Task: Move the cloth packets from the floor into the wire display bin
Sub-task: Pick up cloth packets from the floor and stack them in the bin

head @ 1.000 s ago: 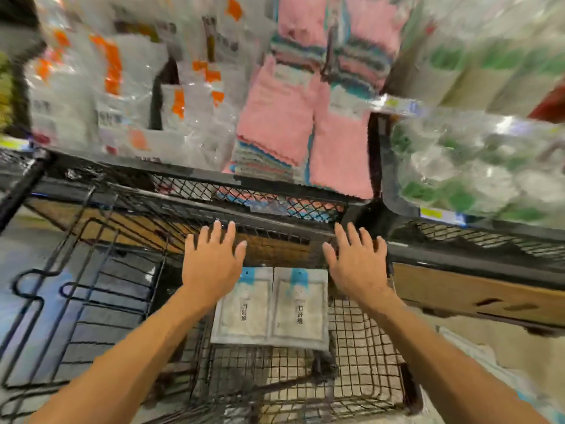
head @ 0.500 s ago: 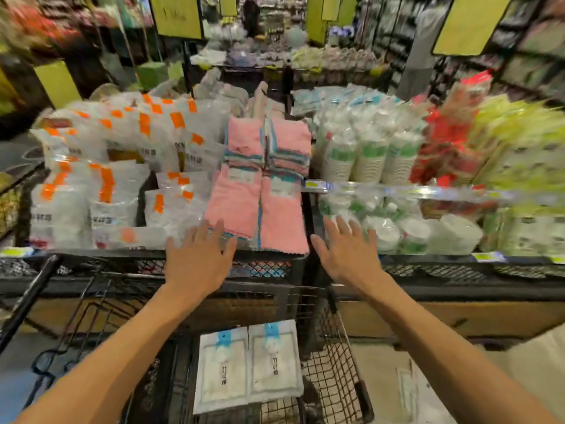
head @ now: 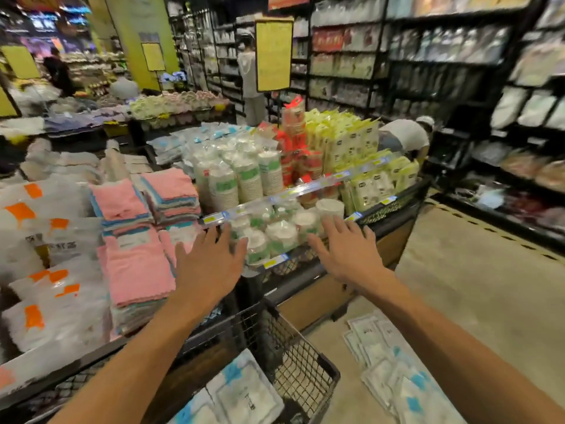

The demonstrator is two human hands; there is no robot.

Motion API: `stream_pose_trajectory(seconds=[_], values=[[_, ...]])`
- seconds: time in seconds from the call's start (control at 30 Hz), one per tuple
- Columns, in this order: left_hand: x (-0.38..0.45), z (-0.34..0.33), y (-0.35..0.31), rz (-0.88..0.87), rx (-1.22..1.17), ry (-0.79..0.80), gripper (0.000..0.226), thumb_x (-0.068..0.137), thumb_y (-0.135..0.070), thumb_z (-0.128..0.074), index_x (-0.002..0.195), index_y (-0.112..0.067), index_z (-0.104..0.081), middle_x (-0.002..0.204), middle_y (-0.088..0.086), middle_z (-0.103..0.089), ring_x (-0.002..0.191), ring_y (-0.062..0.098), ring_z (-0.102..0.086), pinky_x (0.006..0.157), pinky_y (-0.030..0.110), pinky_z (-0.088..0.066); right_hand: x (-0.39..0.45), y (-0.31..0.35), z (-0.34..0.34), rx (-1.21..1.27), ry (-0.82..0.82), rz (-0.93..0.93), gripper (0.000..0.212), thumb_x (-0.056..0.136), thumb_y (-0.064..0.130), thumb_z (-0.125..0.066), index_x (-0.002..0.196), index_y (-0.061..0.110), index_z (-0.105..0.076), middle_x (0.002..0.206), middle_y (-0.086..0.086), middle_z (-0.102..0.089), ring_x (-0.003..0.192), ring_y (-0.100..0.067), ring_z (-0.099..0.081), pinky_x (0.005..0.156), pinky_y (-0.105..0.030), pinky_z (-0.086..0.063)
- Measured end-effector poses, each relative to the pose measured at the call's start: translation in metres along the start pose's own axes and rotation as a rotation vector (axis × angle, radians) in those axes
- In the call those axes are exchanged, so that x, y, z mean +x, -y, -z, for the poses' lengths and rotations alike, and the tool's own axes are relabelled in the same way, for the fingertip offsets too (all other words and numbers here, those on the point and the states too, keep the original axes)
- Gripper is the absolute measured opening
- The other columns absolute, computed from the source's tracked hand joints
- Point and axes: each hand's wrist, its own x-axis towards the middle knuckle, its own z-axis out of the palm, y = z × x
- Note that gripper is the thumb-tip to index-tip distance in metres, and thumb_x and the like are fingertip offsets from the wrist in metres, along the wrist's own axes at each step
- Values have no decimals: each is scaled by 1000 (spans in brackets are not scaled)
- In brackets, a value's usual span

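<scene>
Far left, white packs with orange labels (head: 46, 289) lie stacked, with pink cloths (head: 134, 264) just beside them on the display table.

The left hand (head: 208, 267) is held out flat above the table edge, fingers straight and spread, holding nothing. Below it stands the bin (head: 305, 374), a black wire basket with two packets (head: 241, 393) lying flat inside.

The right hand (head: 345, 249) is likewise flat and spread, empty, raised in front of the bagged cups (head: 275, 234).

The floor packets (head: 388, 368) lie in a loose overlapping heap just right of the bin, low and below the right forearm (their long axes run roughly away from the person). Judgement: the right hand is the nearer; the next pickup calls for a downward reach to the right, then a carry leftward into the bin.
</scene>
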Motion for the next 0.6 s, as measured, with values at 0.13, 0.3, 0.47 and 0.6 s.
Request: stream_pose_trajectory(seconds=[0.13,0.3,0.47,0.6], values=[[-5,-2,-53,-161,-55,24,66,103,-61,-14,161,-30,-18,170,1,-18,154,25,-22,122,60,-16,-46,-42,16,-1,-14,-202,73,103,68,-16,165,30,-13,174,-1,-11,159,-29,-11,127,-57,-9],[-17,-6,-119,-346,-70,93,71,99,-63,-3,161,-31,-17,170,1,-17,155,27,-19,120,65,-16,-102,-104,33,-9,-114,-381,70,104,66,-19,164,29,-19,172,-3,-21,156,-29,-22,125,-54,-18],[-36,-9,-190,-454,-98,116,72,99,-67,-7,161,-31,-17,169,1,-19,153,28,-24,121,63,-16,-158,-161,49,-76,-193,-529,67,105,63,-25,159,24,-28,166,-4,-32,149,-31,-33,118,-52,-27],[-56,-14,-252,-539,-98,113,77,97,-69,-4,161,-30,-20,167,2,-27,151,27,-28,118,64,-22,-202,-216,62,-32,-200,-609,66,106,62,-25,162,25,-24,170,-3,-25,154,-29,-27,123,-52,-20]])
